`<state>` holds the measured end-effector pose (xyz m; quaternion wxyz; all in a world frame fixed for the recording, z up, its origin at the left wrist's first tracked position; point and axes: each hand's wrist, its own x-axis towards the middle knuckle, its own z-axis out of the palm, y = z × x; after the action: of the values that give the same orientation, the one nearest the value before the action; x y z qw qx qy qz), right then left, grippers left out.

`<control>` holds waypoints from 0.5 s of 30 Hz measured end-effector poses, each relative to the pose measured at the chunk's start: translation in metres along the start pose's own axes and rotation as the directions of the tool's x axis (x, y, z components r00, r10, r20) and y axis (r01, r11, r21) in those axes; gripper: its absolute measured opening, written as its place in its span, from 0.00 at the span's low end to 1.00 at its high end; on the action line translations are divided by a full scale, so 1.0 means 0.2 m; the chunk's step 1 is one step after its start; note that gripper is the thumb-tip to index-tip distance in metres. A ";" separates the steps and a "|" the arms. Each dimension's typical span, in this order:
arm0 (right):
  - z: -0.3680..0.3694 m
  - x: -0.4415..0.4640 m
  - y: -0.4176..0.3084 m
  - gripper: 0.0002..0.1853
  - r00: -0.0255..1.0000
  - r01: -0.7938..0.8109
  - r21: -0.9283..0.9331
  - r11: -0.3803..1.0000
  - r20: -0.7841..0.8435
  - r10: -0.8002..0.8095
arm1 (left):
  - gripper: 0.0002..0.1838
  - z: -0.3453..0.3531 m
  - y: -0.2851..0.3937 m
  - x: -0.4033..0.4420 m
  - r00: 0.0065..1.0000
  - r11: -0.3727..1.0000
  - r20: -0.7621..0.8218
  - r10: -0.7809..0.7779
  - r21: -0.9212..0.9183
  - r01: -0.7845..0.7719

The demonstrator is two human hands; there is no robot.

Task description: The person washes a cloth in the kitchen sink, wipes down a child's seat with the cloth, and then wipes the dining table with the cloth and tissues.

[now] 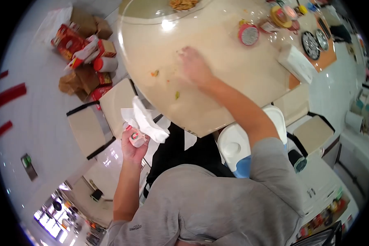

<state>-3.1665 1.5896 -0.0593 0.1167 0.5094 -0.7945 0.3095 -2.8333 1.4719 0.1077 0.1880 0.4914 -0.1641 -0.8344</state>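
Observation:
At the lower left, off the table's edge, my left hand is closed around a crumpled pink and white wrapper. White tissues stick out above that hand. Over the table top is my right hand, palm down and blurred by motion. Its fingertips are smeared, so whether they pinch anything cannot be made out. Food scraps lie to the left of my right hand, and a green scrap lies nearer the table's edge.
Jars, a red-lidded container and a white tissue box stand at the right of the table. A plate of food is at the back. Bags and boxes lie left. Chairs and a white-blue stool surround me.

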 end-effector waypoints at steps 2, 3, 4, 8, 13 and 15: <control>-0.02 0.14 0.19 0.20 1.000 0.011 -0.007 1.000 0.026 -0.011 | 0.13 0.05 -0.04 -0.07 0.993 0.997 0.095 -0.074 0.036 0.070; -0.02 0.23 0.24 0.20 0.996 -0.086 0.004 0.996 0.028 0.086 | 0.16 0.03 -0.05 -0.08 0.992 0.996 0.102 -0.068 0.065 0.062; 0.01 0.30 0.25 0.20 0.997 -0.073 0.021 0.997 0.038 0.072 | 0.16 0.02 -0.07 -0.08 0.995 0.997 0.087 -0.056 0.051 0.051; 0.16 0.29 0.01 0.22 0.967 0.167 -0.099 0.981 0.209 -0.144 | 0.07 0.06 -0.16 -0.04 0.995 0.999 -0.096 -0.020 0.044 0.024; 0.01 -0.09 -0.29 0.21 0.932 0.203 0.313 0.928 0.228 -0.281 | 0.13 0.01 -0.18 -0.06 0.997 0.998 0.064 -0.047 -0.040 0.050; -0.08 -0.18 -0.31 0.22 0.900 0.216 0.359 0.908 0.287 -0.328 | 0.17 -0.10 -0.17 -0.05 0.991 0.995 0.124 -0.050 -0.081 0.060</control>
<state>-3.0981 1.6083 -0.0421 -0.0636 0.6744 -0.6619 0.3208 -2.8168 1.5051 0.0902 0.1752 0.4355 -0.1263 -0.8739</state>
